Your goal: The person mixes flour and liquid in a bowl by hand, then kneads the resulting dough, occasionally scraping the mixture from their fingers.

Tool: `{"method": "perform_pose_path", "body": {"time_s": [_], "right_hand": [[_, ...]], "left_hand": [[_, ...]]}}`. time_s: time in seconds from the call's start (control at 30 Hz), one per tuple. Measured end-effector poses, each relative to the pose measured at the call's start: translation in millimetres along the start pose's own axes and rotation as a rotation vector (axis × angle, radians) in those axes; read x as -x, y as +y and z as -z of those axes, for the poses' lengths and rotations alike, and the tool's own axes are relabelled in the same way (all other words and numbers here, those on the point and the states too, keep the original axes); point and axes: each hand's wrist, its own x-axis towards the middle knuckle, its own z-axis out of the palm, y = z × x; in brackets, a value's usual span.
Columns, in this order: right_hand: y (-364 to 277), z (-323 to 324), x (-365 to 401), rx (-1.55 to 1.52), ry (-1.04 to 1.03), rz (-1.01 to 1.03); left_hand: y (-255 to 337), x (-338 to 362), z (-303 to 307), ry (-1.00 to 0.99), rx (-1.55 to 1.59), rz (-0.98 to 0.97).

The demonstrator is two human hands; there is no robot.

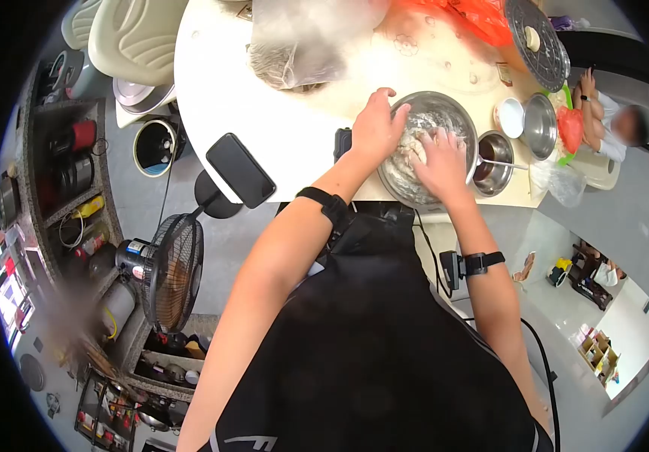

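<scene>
A steel mixing bowl (469, 124) stands near the table's front edge, with pale, floury dough (413, 145) inside. My left hand (376, 129) is at the bowl's left rim, thumb toward the inside and the other fingers along the outer side. Inside the bowl, my right hand (443, 164) presses its curled fingers into the dough, and part of the dough is hidden under it. Just right of the bowl sits a smaller steel bowl (502, 183) holding dark liquid and a long-handled metal utensil (507, 163).
On the table (223, 75) lie a black phone (241, 170), a plastic bag (302, 41) and a red bag (475, 19). A white bowl (509, 118) and another steel bowl (540, 126) stand at right. A fan (174, 273) is at left; another person (607, 124) sits far right.
</scene>
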Motion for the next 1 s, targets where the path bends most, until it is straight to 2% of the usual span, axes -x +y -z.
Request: {"method": "perform_pose_path", "body": {"time_s": [0.1,0.17,0.3,0.37,0.43,0.47,0.57,0.6,0.7,0.8,0.93,1.0], "right_hand": [[-0.5,-16.7,5.7,-0.216,0.064,-0.024],[-5.4,-31.3,-4.0,-0.487,-0.030,-0.144],[-13.1,-64.0,-1.2,-0.215,0.253,-0.021],[-10.7,-60.6,-13.1,-0.153,0.152,-0.014],[-3.2,-71.9,-26.0,-0.192,0.089,0.009],[0.1,-79.0,-32.4,-0.133,0.199,0.057],[3.9,-82.2,-43.9,-0.182,0.301,0.049],[3.8,-68.0,-48.2,-0.235,0.149,0.008],[2.2,-74.1,-48.9,-0.234,0.250,-0.013],[7.1,-53.0,-49.9,-0.397,0.189,-0.014],[21.9,3.4,-5.7,-0.376,0.183,0.141],[20.2,3.4,8.0,-0.381,0.218,0.240]], "left_hand": [[-0.4,-0.7,1.9,-0.022,0.005,-0.023],[2.2,-5.7,4.4,-0.053,0.002,-0.012],[4.4,-6.1,3.5,-0.102,0.045,0.049],[-4.8,-6.5,-4.7,-0.014,0.075,-0.025],[-1.0,-6.6,-1.5,-0.099,0.115,0.088],[0.5,-8.1,0.9,-0.150,0.133,0.146],[8.1,-7.6,2.4,-0.126,0.059,0.100],[8.6,-8.0,2.4,-0.131,0.031,0.086],[8.7,-8.8,2.3,-0.120,-0.015,0.049],[4.2,-7.2,2.4,-0.047,-0.045,0.041],[8.4,4.8,-1.2,0.066,0.018,0.059],[6.2,3.2,-3.5,0.065,0.047,0.040]]}}
